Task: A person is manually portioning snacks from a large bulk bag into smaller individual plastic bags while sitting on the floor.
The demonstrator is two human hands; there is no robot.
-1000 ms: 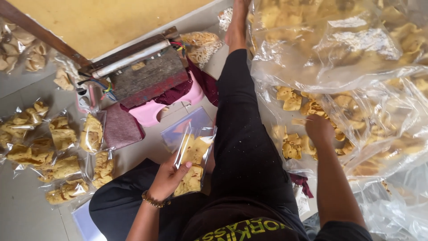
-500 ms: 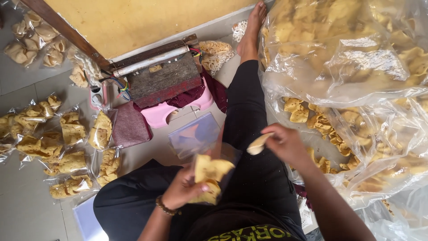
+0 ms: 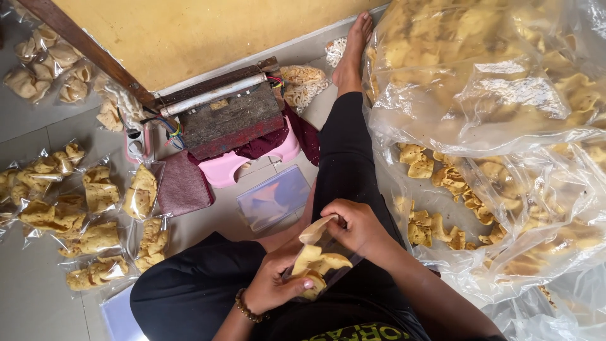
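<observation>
I sit on the floor with one leg stretched out. My left hand (image 3: 273, 284) grips a small clear plastic bag (image 3: 320, 264) partly filled with yellow crackers, held over my lap. My right hand (image 3: 357, 226) pinches a single pale cracker (image 3: 317, 228) right at the bag's mouth. To my right lies a large open clear plastic sack (image 3: 505, 189) with loose crackers (image 3: 435, 230) spilled inside it.
Several sealed small bags of crackers (image 3: 95, 208) lie on the tiled floor at the left. A wooden heat sealer (image 3: 227, 113) sits on a pink stool (image 3: 259, 158) ahead. A stack of flat clear bags (image 3: 274, 197) lies by my knee. A maroon cloth (image 3: 182, 183) lies nearby.
My right hand left the loose crackers in the sack, carried one cracker across and brought it to the mouth of the small bag. My left hand lowered the bag toward my lap.
</observation>
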